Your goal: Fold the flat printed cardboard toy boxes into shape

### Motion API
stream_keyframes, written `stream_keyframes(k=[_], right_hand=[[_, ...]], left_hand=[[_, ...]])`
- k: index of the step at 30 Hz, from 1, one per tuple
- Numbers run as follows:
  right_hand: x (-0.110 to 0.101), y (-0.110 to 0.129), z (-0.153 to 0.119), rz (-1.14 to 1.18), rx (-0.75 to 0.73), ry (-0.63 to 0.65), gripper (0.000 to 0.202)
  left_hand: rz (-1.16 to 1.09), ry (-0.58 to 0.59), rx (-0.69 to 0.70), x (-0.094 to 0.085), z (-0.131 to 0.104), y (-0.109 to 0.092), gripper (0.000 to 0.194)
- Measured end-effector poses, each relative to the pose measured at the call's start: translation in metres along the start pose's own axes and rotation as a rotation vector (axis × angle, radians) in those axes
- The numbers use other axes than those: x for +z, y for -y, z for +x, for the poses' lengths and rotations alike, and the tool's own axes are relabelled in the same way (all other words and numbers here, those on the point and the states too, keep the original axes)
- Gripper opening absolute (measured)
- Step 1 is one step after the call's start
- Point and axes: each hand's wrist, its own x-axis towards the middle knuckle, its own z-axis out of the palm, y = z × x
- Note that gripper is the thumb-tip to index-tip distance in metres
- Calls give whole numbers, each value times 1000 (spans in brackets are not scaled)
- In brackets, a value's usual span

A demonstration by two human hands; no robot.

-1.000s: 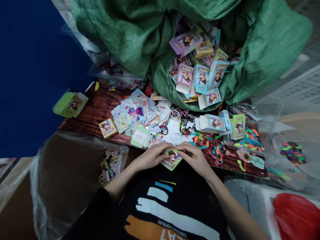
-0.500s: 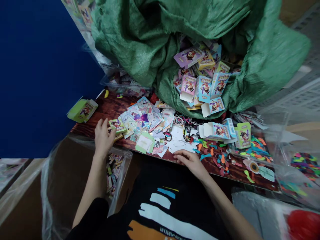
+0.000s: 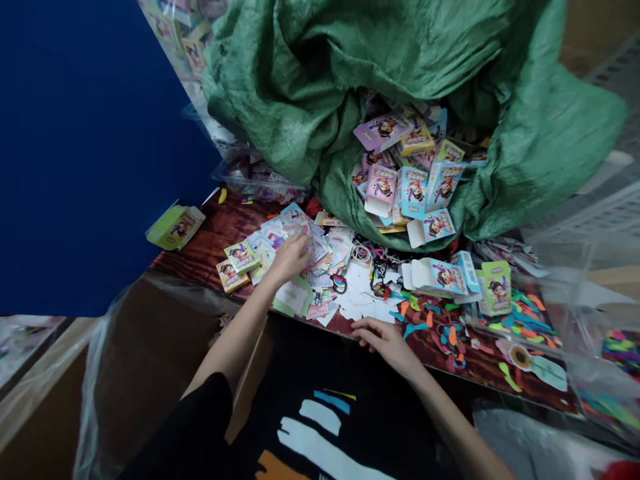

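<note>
My left hand (image 3: 290,260) reaches over a loose pile of small printed cards (image 3: 330,250), fingers lowered onto it; they look apart, with nothing visibly held. To its left, a small green printed box (image 3: 241,257) rests against a yellow one (image 3: 231,275). My right hand (image 3: 383,340) hovers at the table's front edge, fingers loosely bent and holding nothing that I can see. White paper pieces (image 3: 357,290) lie just beyond it. A pale green card (image 3: 291,297) is partly behind my left wrist.
A green woven sack (image 3: 270,127) full of small boxes stands at the back. Blue open boxes (image 3: 443,275) and colourful plastic pieces (image 3: 453,333) occupy the right side of the wooden table (image 3: 210,233). An open green box (image 3: 176,227) sits far left; a plastic-lined carton (image 3: 165,347) is below.
My left hand has moved right, from the small green box to the card pile. That box now rests by the yellow one. My right hand stays at the table edge; the view has shifted slightly.
</note>
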Motion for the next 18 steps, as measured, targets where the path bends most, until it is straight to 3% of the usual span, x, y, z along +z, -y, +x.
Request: stream_keyframes(k=[4,7,10,13,16,18], right_hand=[[13,25,17,-24,-73,44,27],[29,51,27,-115,-236,53,21],[33,66,31,-223,-405,40,16],[16,64,32,-149,-369,-28,19],[-9,58,37,186,-186,-108,38],[-18,57,43,409,-87,-95,48]], left_hand=[[44,-16,70,11,44,-20,41],[90,-29,87,19,83,-32,40],[94,-27,99,18,101,-33,38],[81,-42,135,13,87,-25,39],[30,-133,204,11,47,-17,39],[-21,-183,265,12,15,-17,35]])
